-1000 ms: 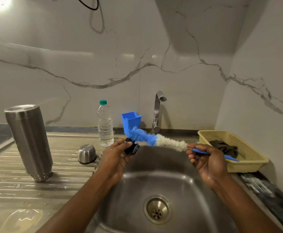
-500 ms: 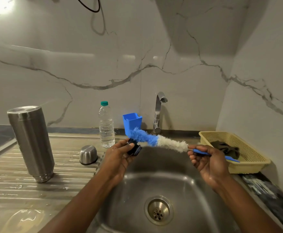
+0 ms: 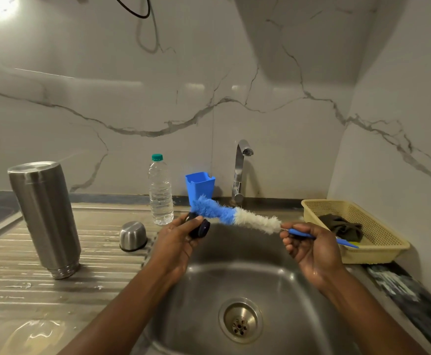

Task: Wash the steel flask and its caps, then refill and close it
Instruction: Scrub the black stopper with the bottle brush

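Left hand point(image 3: 176, 242) pinches the small dark cap point(image 3: 200, 228) at frame centre; right hand point(image 3: 309, 247) grips the brush point(image 3: 235, 216) handle, bristles against it. Little has shifted lately (scrubbing goes on), so the steel flask point(image 3: 44, 216) waits inverted at left.

1. The dark cap point(image 3: 200, 230) is largely covered by fingers of the left hand point(image 3: 176, 244) and by bristles of the brush point(image 3: 235, 216) just above that hand.
2. The middle of the brush handle is enclosed within the right hand point(image 3: 311, 248).
3. Both forearms point(image 3: 122, 308) are cut off behind the hands by the lower edge.
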`<move>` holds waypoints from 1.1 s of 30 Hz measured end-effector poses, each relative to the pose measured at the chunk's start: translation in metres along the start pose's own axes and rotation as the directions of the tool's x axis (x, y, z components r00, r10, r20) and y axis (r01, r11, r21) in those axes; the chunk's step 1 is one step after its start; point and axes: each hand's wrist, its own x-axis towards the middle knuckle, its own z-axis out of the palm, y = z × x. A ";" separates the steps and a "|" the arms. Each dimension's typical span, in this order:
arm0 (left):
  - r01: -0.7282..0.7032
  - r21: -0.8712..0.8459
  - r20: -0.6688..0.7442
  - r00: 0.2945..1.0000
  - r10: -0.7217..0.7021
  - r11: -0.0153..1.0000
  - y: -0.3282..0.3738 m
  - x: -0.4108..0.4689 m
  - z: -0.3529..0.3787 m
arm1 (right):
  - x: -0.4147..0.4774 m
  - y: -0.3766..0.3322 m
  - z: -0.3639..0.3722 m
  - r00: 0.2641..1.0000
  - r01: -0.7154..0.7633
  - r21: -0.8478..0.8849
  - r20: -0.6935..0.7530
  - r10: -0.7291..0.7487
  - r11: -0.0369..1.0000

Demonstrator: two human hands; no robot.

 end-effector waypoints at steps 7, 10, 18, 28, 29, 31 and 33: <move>-0.057 0.011 0.006 0.998 0.057 0.998 0.002 0.003 -0.001 | 0.002 -0.006 -0.007 0.999 0.009 0.012 -0.043 -0.008 1.000; -0.033 0.080 -0.013 0.999 0.034 0.996 0.002 0.001 -0.002 | 0.001 -0.004 -0.005 0.999 0.008 0.038 -0.042 -0.006 0.999; -0.039 0.290 0.040 0.999 0.029 0.956 0.002 -0.012 0.005 | 0.001 -0.002 -0.004 0.999 -0.010 0.020 -0.030 0.010 1.000; -0.062 0.231 -0.029 0.997 0.070 0.971 0.009 -0.008 -0.002 | 0.002 -0.005 -0.005 0.998 -0.007 0.039 -0.057 0.009 0.999; -0.058 0.235 -0.017 0.998 0.064 0.970 0.009 -0.008 -0.003 | 0.003 -0.006 -0.006 0.998 -0.005 0.044 -0.063 0.008 0.999; -0.044 0.278 0.021 0.999 0.039 0.960 0.007 -0.010 -0.001 | 0.003 -0.003 -0.006 0.998 -0.009 0.042 -0.064 0.012 0.999; -0.043 0.317 0.058 0.998 0.026 0.948 0.002 -0.011 0.002 | 0.003 0.002 -0.002 0.999 -0.022 0.033 -0.038 0.023 0.999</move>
